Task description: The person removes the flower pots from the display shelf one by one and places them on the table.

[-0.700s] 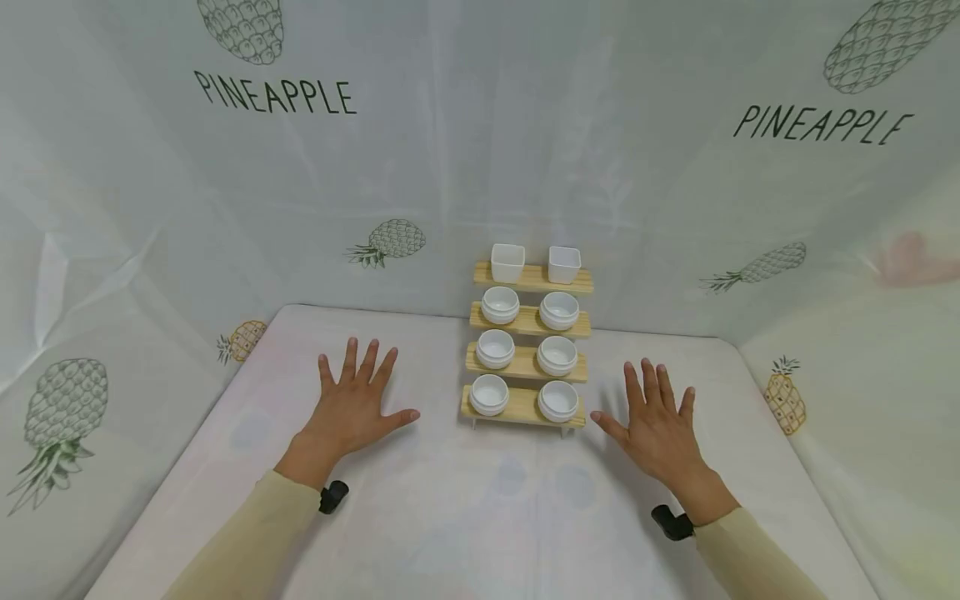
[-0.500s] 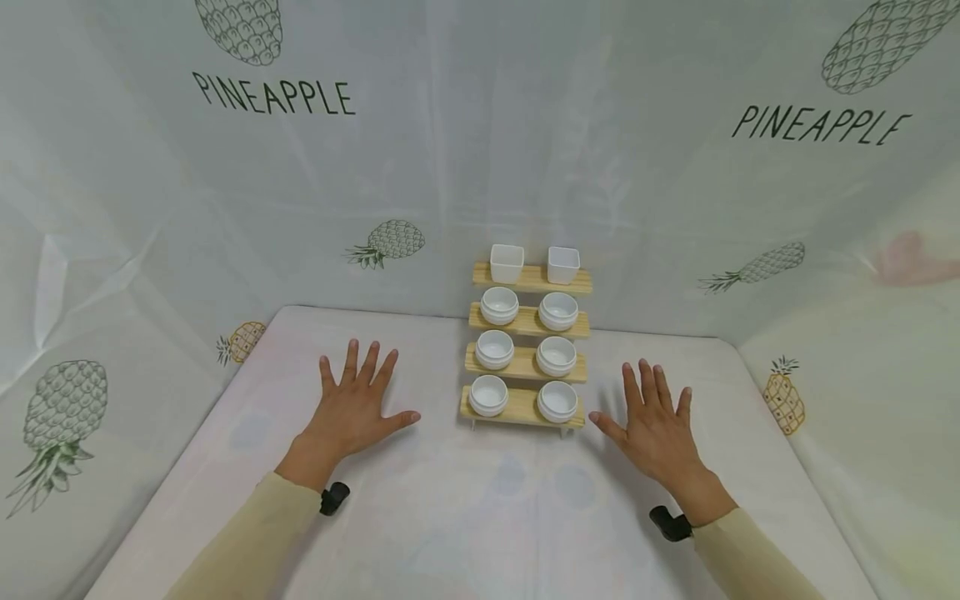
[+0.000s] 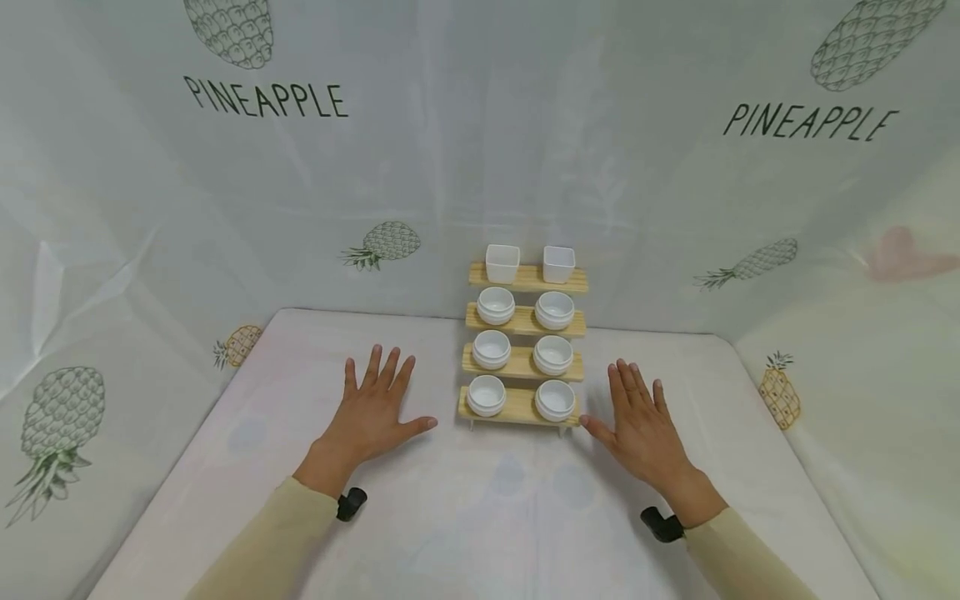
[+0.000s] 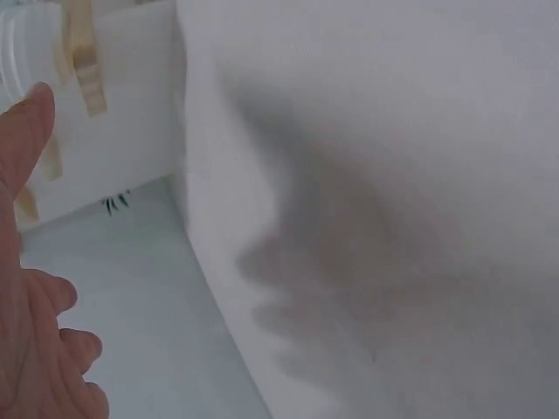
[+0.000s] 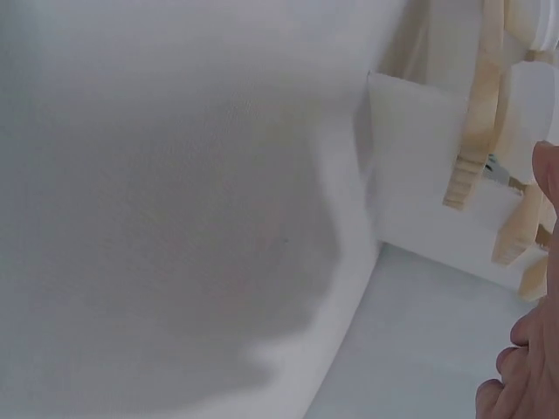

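My left hand (image 3: 371,414) hovers palm down left of a stepped wooden stand (image 3: 521,406), fingers spread, holding nothing. On the other side, my right hand (image 3: 643,429) is also straight-fingered and holds nothing; its thumb tip overlaps the stand's lower right corner in the head view. Each of the lower three steps bears two round white bowls, such as the front left bowl (image 3: 487,396) and the front right bowl (image 3: 555,401). Two square white cups (image 3: 502,263) sit on the top step. In the right wrist view the thumb (image 5: 546,170) overlaps the stand's side.
A pale cloth covers the table (image 3: 480,517). Behind the stand rises a light curtain (image 3: 637,183) printed with pineapples, and it continues along both sides. A black strap mount (image 3: 351,504) is on the left wrist, another (image 3: 662,525) on the right.
My left hand has moved right, toward the stand. The right hand has shifted slightly left, its fingers closer together. The head view has turned a little; bowls and stand keep their arrangement.
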`<state>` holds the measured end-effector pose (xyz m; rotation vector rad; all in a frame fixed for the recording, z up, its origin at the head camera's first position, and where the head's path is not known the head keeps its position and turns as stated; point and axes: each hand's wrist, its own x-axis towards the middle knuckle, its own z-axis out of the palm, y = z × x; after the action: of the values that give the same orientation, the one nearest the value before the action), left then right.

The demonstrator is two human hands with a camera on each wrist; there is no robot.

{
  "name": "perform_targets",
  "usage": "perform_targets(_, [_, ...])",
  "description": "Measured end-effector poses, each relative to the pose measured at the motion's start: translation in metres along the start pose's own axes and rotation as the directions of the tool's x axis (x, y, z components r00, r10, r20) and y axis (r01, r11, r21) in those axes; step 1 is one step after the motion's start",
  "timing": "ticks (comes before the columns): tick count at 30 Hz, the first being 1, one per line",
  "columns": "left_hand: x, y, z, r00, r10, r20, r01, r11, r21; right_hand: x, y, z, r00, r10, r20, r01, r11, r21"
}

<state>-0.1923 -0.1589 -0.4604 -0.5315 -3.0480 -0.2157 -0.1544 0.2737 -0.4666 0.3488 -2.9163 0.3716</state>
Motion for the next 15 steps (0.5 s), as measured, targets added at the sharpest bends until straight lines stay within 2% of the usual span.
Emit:
perform_targets(7, [0.006, 0.021, 0.012, 0.998, 0.049, 0.028, -0.050, 0.999, 0.022, 0.000, -0.009, 0.005, 0.999, -0.023, 0.026, 0.024, 1.000, -0.016])
perform_targets(15, [0.012, 0.039, 0.022, 0.993, 0.102, 0.068, -0.102, 0.995, -0.006, 0.000, -0.019, 0.012, 0.997, -0.052, 0.052, 0.053, 0.999, -0.013])
